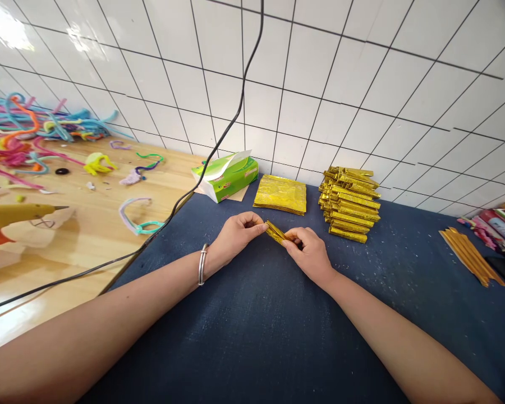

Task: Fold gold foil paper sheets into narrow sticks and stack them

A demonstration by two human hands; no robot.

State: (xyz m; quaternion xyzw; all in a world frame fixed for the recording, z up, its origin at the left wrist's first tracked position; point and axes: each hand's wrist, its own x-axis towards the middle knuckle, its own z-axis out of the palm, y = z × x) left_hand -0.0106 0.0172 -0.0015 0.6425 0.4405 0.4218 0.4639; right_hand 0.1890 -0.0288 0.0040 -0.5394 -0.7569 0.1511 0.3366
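Observation:
Between my two hands is a narrow folded strip of gold foil paper (275,232), held slantwise above the dark blue table surface (252,336). My left hand (237,234) pinches its upper left end between thumb and fingers, and a silver bangle circles that wrist. At the lower right end, my right hand (308,250) grips the strip with thumb and curled fingers. Just beyond lies a flat stack of gold foil sheets (280,194). To its right is a pile of folded gold foil strips (349,205), stacked crosswise.
A green tissue box (231,178) stands by the tiled wall. A black cable (219,143) hangs across the left side. On the wooden table are colourful pipe cleaners (63,126) and a yellow glue gun (17,219). Brown-gold strips (471,255) lie at right.

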